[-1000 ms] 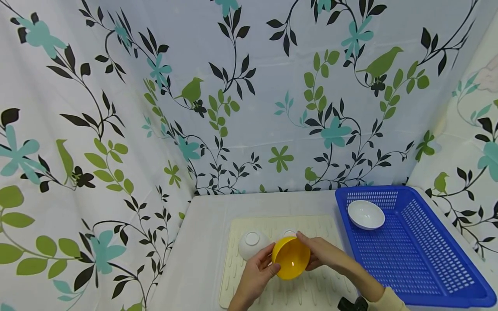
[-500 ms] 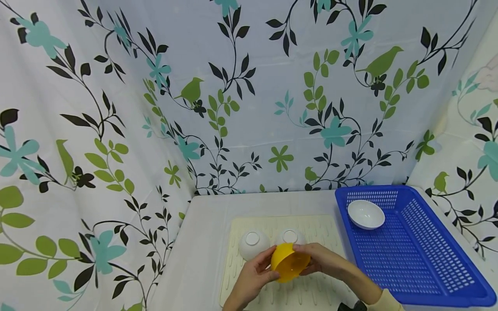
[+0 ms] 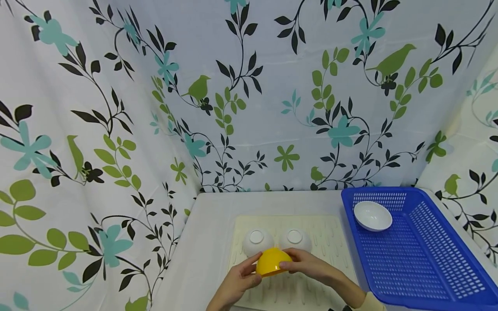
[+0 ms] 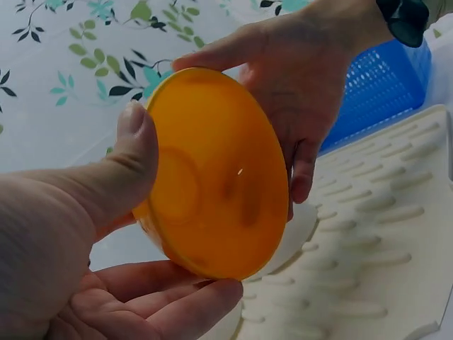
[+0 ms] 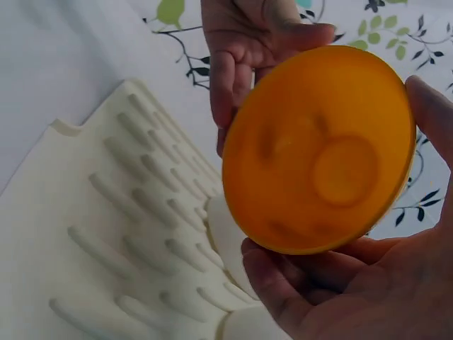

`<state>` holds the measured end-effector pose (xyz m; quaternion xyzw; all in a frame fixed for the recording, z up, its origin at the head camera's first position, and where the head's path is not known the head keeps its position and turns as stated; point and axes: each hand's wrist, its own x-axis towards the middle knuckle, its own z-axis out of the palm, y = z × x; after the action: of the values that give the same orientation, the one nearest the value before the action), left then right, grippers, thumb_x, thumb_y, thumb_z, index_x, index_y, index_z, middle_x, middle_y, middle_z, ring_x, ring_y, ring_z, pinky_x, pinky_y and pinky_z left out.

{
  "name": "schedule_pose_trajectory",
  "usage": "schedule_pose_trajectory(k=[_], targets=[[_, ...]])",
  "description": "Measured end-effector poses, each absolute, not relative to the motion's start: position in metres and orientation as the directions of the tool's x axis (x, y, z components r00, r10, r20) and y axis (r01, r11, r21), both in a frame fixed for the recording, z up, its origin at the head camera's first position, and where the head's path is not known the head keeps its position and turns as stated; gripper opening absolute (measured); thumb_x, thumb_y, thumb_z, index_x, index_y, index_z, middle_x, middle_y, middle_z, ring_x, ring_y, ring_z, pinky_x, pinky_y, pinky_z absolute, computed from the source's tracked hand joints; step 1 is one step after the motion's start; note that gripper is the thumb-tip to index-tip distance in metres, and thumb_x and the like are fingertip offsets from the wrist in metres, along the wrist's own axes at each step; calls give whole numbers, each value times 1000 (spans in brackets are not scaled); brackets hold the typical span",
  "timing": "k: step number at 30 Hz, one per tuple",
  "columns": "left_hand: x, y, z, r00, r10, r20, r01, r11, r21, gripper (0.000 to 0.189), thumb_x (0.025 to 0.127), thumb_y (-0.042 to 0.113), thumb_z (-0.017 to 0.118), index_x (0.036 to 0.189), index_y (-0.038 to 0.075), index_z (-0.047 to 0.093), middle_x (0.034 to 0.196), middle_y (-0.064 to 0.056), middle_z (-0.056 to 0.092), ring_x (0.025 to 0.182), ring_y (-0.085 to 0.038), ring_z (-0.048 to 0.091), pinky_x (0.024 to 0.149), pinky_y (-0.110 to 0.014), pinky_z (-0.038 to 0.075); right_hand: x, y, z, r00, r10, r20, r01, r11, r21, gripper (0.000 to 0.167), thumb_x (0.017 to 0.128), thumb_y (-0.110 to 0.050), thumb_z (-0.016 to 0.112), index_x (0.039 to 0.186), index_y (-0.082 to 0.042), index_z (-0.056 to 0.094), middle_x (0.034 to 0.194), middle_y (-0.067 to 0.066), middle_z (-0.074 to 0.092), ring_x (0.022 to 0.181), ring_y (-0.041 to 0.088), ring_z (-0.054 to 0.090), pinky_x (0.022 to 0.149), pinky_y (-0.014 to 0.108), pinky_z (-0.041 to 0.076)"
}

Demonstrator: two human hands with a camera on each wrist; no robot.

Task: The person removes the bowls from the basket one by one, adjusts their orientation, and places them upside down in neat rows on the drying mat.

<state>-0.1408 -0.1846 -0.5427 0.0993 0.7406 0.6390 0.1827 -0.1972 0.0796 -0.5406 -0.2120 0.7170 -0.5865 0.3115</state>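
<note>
Between both hands is a yellow bowl [image 3: 271, 261], tipped mouth-down above the near half of a cream ridged drying mat [image 3: 288, 293]. The left hand [image 3: 236, 280] grips its left side, thumb at the rim and fingers behind. On the opposite side the right hand [image 3: 309, 265] pinches the bowl. Both wrist views look into the smooth hollow of the yellow bowl [image 4: 219, 177], with fingers showing faintly through its wall. Just beyond it, two white bowls, one on the left [image 3: 256, 242] and one on the right [image 3: 296, 240], lie upside down on the mat.
A blue plastic basket [image 3: 420, 259] with perforated walls stands to the right of the mat. Inside, at its back left, sits a white bowl [image 3: 372, 216] facing up. Patterned curtains [image 3: 288, 108] hang behind and beside the white table [image 3: 206, 242].
The yellow bowl has turned from mouth facing the head camera to mouth-down. Both hands have shifted left with it, and the right-hand white bowl on the mat now shows more fully.
</note>
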Motion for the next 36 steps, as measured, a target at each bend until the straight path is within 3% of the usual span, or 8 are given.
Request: schedule_pose_trajectory(k=[7, 14, 15, 18, 21, 27, 36], targets=[[-142, -195, -554, -923, 345, -170, -110, 187, 976, 80, 90, 33, 74, 152, -2, 37, 150, -31, 44, 126, -37, 61, 93, -27, 61, -201, 62, -560, -714, -686, -140, -52, 251, -967, 69, 92, -42, 70, 146, -5, 47, 133, 7, 63, 112, 18, 60, 102, 39, 56], [-142, -201, -570, -926, 326, -188, -131, 189, 973, 88, 82, 19, 83, 152, -2, 35, 158, -30, 33, 140, -44, 45, 106, -30, 53, -202, 57, -582, -684, -727, -52, -196, 252, -948, 89, 84, -41, 79, 152, -2, 37, 152, 14, 48, 135, 31, 51, 113, 52, 47], [-142, -201, -573, -930, 316, -188, -130, 195, 972, 89, 80, 16, 84, 152, -2, 35, 159, -29, 32, 142, -45, 41, 108, -32, 51, -201, 56, -585, -683, -729, -38, -221, 257, -941, 90, 84, -41, 80, 152, -2, 36, 153, 13, 47, 136, 30, 50, 114, 50, 46], [-141, -199, -583, -946, 271, -181, -124, 213, 969, 92, 75, 6, 86, 152, -1, 37, 159, -28, 33, 145, -47, 35, 114, -38, 44, -199, 53, -590, -686, -728, -4, -289, 277, -916, 93, 82, -41, 82, 153, -3, 34, 154, 9, 47, 137, 25, 49, 117, 41, 44], [-139, -196, -592, -963, 217, -161, -104, 250, 963, 93, 71, 5, 88, 151, 2, 40, 157, -25, 38, 146, -45, 36, 118, -44, 38, -199, 51, -592, -687, -727, 11, -327, 296, -897, 96, 81, -39, 83, 153, -3, 33, 153, 7, 47, 137, 22, 49, 119, 35, 41], [-136, -192, -609, -985, 153, -80, -6, 429, 903, 91, 69, 17, 90, 148, 9, 46, 153, -15, 49, 143, -39, 43, 117, -51, 37, -200, 50, -600, -689, -725, 9, -385, 356, -851, 100, 77, -40, 86, 153, -6, 32, 154, 6, 46, 139, 26, 48, 121, 48, 39], [-133, -192, -617, -971, 235, 42, 172, 571, 803, 93, 73, 21, 87, 151, 7, 39, 154, -15, 45, 141, -39, 44, 121, -32, 39, -198, 48, -614, -680, -730, 61, -460, 362, -811, 99, 75, -41, 87, 153, -13, 32, 153, 1, 47, 138, 22, 49, 121, 43, 40]])
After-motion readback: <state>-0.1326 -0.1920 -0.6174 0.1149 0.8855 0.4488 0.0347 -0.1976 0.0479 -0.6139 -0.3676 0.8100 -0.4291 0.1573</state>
